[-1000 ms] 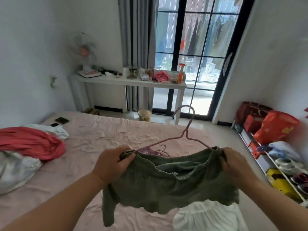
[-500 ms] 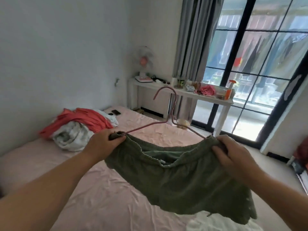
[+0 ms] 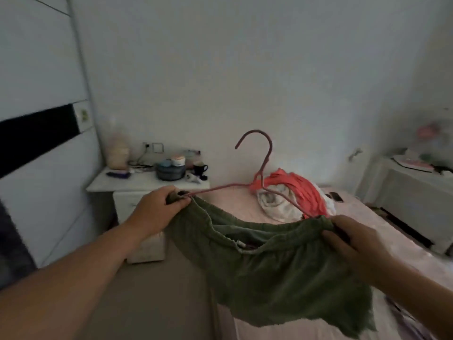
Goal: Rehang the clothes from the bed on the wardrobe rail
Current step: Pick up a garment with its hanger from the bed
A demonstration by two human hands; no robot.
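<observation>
Green shorts [image 3: 282,271] are stretched over a pink hanger [image 3: 266,165], held mid-air over the near bed [image 3: 232,200] edge. The left hand [image 3: 157,212] pinches one waistband end against the hanger arm; the right hand [image 3: 353,244] grips the other end. If either pinch loosens, the elastic (already taut) could slip off. More clothes [image 3: 301,190] wait on the far side; no wardrobe rail in view

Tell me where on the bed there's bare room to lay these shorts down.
Bare pink sheet lies between the green shorts and the clothes pile, and along the bed edge right of the pile past the phone. The nightstand top is crowded with containers.
</observation>
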